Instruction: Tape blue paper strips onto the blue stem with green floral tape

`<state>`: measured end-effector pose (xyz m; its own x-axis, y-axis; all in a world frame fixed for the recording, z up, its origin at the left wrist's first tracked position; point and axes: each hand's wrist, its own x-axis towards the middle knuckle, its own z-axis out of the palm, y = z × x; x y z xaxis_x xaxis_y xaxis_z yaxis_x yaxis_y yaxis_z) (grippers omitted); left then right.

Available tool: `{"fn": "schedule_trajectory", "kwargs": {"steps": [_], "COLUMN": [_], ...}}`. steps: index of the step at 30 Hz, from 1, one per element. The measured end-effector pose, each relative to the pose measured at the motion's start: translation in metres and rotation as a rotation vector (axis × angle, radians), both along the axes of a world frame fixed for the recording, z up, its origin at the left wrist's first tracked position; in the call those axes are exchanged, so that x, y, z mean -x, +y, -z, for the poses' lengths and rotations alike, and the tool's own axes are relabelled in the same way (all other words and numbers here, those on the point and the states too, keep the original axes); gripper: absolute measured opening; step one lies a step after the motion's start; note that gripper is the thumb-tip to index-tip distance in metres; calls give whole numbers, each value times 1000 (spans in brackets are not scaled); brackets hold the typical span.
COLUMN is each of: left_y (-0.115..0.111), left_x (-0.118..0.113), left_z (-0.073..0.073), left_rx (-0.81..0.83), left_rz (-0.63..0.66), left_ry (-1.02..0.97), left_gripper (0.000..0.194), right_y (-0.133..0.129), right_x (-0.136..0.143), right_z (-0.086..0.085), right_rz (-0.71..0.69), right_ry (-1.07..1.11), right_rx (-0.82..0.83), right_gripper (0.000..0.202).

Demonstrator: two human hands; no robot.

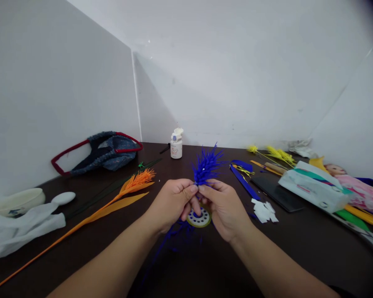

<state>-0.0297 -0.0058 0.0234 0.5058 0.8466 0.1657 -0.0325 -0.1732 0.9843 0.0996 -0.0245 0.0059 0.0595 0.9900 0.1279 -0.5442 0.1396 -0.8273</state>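
A spiky blue ear, like wheat (pixel 207 167), stands upright in the middle of the head view, its base pinched between both hands. My left hand (pixel 175 201) closes thumb and fingers on that base from the left. From the right, my right hand (pixel 222 207) pinches the same spot, the thumbtips almost meeting. Just beneath the hands lies a round tape spool with a ring of holes (pixel 199 219), partly covered by fingers. Loose blue strands and bits (pixel 182 231) are on the dark table (pixel 202 265) below my left hand.
Left: an orange wheat stem (pixel 124 194), a denim bag (pixel 112 151), a bowl (pixel 21 200) and white cloth (pixel 27 231). Behind stands a white bottle (pixel 176 144). Right: blue strips (pixel 244 180), a black flat object (pixel 276 194), white scraps (pixel 263 211), a tissue pack (pixel 313 188), a doll (pixel 357 192), yellow ears (pixel 279 155).
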Motion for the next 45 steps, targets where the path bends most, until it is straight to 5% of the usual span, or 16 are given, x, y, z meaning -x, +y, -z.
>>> {"fn": "schedule_trajectory", "kwargs": {"steps": [5,8,15,26,36,42,45], "left_y": [2,3,0,3,16,25,26], "left_x": [-1,-6,-13,-6,7,8,5], "left_z": [4,7,2,3,1,5,6], "left_rx": [189,246,-7,56,18,-18,-13], "left_rz": [124,91,-228,-242,-249,-327,-351], "left_ry": [-168,-172,-132,-172,-314,-372,-395], "left_gripper": [32,34,15,27,21,21,22], "right_y": [-4,-4,-1,-6,-15,-27,-36], "right_x": [2,5,9,5,-6,-12,4], "right_z": [-5,-4,-7,-6,-2,-8,-13], "right_rz": [-154,-183,-7,111,-246,-1,-29], "right_ry": [89,116,134,-137,-381,-377,-320], "right_rx": [10,-9,59,34,57,-20,-78], "right_gripper": [14,15,13,8,15,15,15]}}
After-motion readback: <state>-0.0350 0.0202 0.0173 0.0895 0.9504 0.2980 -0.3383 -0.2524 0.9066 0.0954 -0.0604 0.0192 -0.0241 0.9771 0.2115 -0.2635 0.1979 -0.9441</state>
